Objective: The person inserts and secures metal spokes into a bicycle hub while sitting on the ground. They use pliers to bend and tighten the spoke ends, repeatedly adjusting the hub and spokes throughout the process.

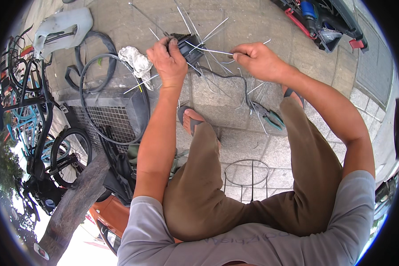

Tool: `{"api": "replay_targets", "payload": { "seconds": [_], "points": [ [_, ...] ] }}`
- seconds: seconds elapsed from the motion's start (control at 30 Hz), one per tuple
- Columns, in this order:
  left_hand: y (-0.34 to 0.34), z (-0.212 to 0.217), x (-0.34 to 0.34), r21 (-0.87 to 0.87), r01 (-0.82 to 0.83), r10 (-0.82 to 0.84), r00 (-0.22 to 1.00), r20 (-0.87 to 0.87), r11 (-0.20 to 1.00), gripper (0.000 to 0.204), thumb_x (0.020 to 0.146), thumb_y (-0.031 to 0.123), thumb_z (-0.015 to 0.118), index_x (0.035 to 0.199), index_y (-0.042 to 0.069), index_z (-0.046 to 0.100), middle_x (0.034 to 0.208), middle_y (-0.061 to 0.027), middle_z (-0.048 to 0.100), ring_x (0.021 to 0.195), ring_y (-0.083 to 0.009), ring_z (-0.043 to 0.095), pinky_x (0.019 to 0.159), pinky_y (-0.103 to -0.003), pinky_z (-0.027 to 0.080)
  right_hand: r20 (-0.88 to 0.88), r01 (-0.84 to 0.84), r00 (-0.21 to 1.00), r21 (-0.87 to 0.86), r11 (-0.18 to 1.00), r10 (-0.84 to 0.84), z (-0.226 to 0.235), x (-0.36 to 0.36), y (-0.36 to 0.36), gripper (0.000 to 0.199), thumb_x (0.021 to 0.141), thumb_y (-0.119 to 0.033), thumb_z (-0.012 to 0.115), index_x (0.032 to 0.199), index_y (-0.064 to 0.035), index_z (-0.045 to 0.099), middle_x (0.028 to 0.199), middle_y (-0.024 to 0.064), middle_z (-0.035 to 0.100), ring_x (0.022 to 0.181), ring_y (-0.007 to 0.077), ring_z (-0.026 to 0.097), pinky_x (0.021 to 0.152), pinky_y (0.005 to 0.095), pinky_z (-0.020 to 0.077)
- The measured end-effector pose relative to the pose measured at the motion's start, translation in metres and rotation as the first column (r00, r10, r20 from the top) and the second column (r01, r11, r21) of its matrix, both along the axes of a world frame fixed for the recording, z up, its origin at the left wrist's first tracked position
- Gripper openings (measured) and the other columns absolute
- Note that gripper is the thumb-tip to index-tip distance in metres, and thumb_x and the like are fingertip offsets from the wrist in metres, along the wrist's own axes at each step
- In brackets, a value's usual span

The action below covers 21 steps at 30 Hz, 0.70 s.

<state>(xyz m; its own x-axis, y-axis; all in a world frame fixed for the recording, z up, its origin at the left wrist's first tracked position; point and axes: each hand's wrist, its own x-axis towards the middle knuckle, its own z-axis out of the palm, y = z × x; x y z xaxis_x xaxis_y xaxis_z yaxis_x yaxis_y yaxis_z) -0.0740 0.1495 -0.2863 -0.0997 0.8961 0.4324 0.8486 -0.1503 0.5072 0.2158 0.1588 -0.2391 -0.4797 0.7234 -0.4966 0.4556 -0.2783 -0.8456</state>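
Note:
My right hand (258,61) pinches the end of a thin metal spoke (210,50), which slants up and left toward a dark block (189,48). My left hand (169,60) is closed at the left side of that block; what its fingertips grip is hidden. Around and beneath the block, several loose spokes (213,31) fan out in all directions. From near the block a black cord (239,77) curves down to a pair of pliers with dark and teal handles (270,117), lying on the paving by my right foot.
Left of my hands lie a white rag (137,62), a bare wheel rim (83,88), a dark inner tube (107,42) and a cut white jerrycan (66,27). A metal grate (106,117) and parked bicycles (42,119) are farther left. An open toolbox (330,24) stands upper right.

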Motion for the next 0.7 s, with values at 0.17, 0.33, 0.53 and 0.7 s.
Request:
{"api": "replay_targets", "payload": {
  "seconds": [0.17, 0.33, 0.53, 0.7],
  "points": [
    [0.0, -0.001, -0.003, -0.007, 0.01, -0.009, 1.0, 0.007, 1.0, 0.013, 0.101, 0.013, 0.067, 0.108, 0.001, 0.067, 0.105, -0.0147, 0.07, 0.1, -0.0364, 0.053, 0.093, -0.047, 0.044, 0.028, -0.009, 1.0, -0.022, 1.0, 0.01, -0.001, 0.001, -0.007, 0.035, 0.107, -0.022, 0.059, 0.129, 0.0018, 0.072, 0.099, 0.0113, 0.077, 0.09, 0.0158, 0.069, 0.084, 0.0342, 0.0554],
    [-0.003, 0.009, 0.005, -0.054, -0.013, 0.016, 0.998, 0.061, 0.998, 0.016, 0.104, 0.014, 0.066, 0.108, -0.001, 0.065, 0.108, -0.0161, 0.069, 0.101, -0.0348, 0.052, 0.093, -0.045, 0.045, 0.105, -0.033, 0.994, -0.015, 0.999, 0.034, 0.003, 0.006, 0.001, 0.036, 0.105, -0.023, 0.059, 0.127, 0.0027, 0.073, 0.095, 0.0129, 0.077, 0.084, 0.0174, 0.069, 0.079, 0.0355, 0.0561],
    [-0.003, 0.011, 0.0, -0.093, -0.02, 0.022, 0.999, 0.025, 0.995, 0.022, 0.106, 0.02, 0.064, 0.108, -0.002, 0.065, 0.106, -0.0177, 0.067, 0.107, -0.0357, 0.052, 0.095, -0.045, 0.045, 0.091, 0.009, 0.996, 0.105, 0.994, -0.019, 0.002, -0.001, 0.002, 0.037, 0.104, -0.023, 0.056, 0.123, 0.0037, 0.074, 0.096, 0.0168, 0.078, 0.082, 0.0275, 0.072, 0.078, 0.0403, 0.0569],
    [-0.001, 0.011, -0.002, -0.072, -0.008, 0.007, 1.0, -0.008, 0.997, 0.025, 0.106, 0.023, 0.064, 0.109, -0.002, 0.064, 0.105, -0.019, 0.066, 0.107, -0.0359, 0.053, 0.095, -0.046, 0.045, -0.011, 0.025, 1.0, -0.068, 0.997, -0.026, -0.001, -0.001, -0.001, 0.028, 0.097, -0.018, 0.055, 0.098, 0.0006, 0.076, 0.078, 0.0186, 0.072, 0.074, 0.0239, 0.071, 0.068, 0.0425, 0.0566]
  ]
}}
